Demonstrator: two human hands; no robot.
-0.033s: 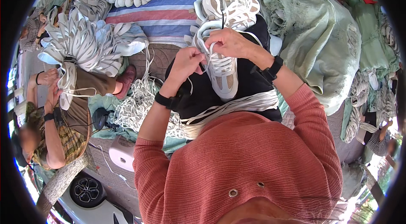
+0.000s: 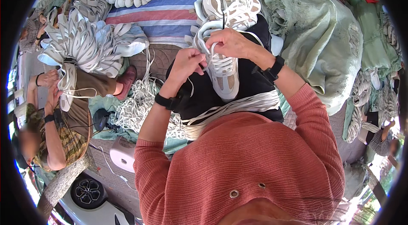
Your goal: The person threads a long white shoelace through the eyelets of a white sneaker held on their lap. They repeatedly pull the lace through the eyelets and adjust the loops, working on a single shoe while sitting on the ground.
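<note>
A white and beige shoe upper [image 2: 227, 85] lies across my lap, toe toward me, with white laces [image 2: 222, 67] criss-crossed over its front. My left hand [image 2: 189, 63] is closed in a pinch at the upper's left eyelet edge, on what looks like the lace. From the other side, my right hand [image 2: 233, 43] pinches a loop of the lace above the tongue. Just beyond my hands sits a stack of laced uppers [image 2: 231, 5], tied with a dark cord. A bundle of loose white laces [image 2: 250, 102] rests across my lap near my waist.
On the left, a co-worker [image 2: 53, 140] handles another upper beside a fanned pile of uppers [image 2: 83, 46]. A heap of laces [image 2: 135, 105] lies by my left knee. Ahead spreads a striped sheet [image 2: 165, 14]; a large pale green sack [image 2: 314, 46] stands at the right.
</note>
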